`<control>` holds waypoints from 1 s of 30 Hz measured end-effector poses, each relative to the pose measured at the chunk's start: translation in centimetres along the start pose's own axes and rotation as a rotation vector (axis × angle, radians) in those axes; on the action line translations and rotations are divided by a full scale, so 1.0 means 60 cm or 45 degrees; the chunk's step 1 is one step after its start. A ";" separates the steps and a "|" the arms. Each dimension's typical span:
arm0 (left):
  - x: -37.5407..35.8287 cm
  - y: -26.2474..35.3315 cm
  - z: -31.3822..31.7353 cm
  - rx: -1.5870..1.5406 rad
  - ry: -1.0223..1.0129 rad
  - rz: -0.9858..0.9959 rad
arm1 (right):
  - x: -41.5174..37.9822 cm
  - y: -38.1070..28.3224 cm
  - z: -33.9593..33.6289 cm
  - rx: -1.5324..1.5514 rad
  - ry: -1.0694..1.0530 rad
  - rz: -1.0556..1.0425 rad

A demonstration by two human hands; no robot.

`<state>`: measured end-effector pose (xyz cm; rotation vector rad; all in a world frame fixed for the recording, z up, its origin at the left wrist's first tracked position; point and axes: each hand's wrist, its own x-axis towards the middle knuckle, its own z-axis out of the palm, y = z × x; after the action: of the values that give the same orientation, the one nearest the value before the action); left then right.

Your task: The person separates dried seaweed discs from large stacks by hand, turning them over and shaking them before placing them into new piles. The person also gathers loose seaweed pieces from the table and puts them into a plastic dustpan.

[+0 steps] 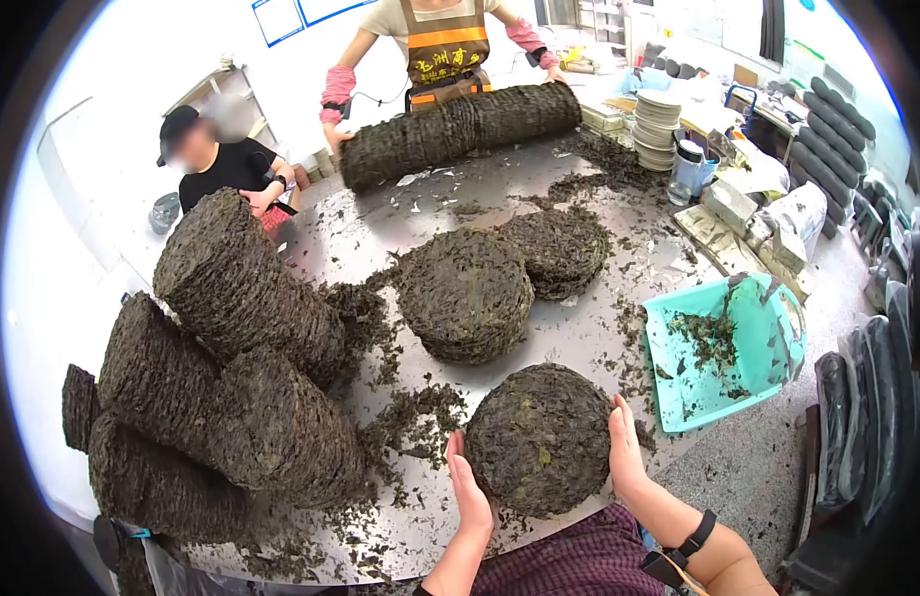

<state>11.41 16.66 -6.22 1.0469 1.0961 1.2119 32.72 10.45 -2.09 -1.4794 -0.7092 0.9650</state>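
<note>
A round stack of dark, flaky dried seaweed cakes is at the table's near edge, held between my two palms. My left hand lies along its left side with the fingers straight. On the opposite side, my right hand presses with its fingers pointing up and away from me. Just beyond are a second round stack and a lower one partly behind it. Loose seaweed flakes are scattered by my left hand.
Large seaweed rolls are piled at left. A turquoise scoop-shaped basket with flakes stands at right. Across the metal table, a person in an apron holds a long seaweed roll. Another person is at far left. Stacked plates stand back right.
</note>
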 end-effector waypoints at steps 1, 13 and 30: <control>0.001 -0.003 0.002 -0.001 0.000 0.000 | 0.000 -0.008 0.006 0.028 0.001 0.065; -0.004 0.001 0.023 0.117 0.139 -0.185 | -0.004 -0.029 0.003 0.322 0.022 0.578; -0.117 0.011 -0.096 0.126 -0.149 -0.065 | 0.180 -0.171 -0.113 0.938 0.183 -0.087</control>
<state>5.40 9.86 -6.05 1.1443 1.0940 1.0516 44.74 17.96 6.09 -0.8547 -0.2448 0.9202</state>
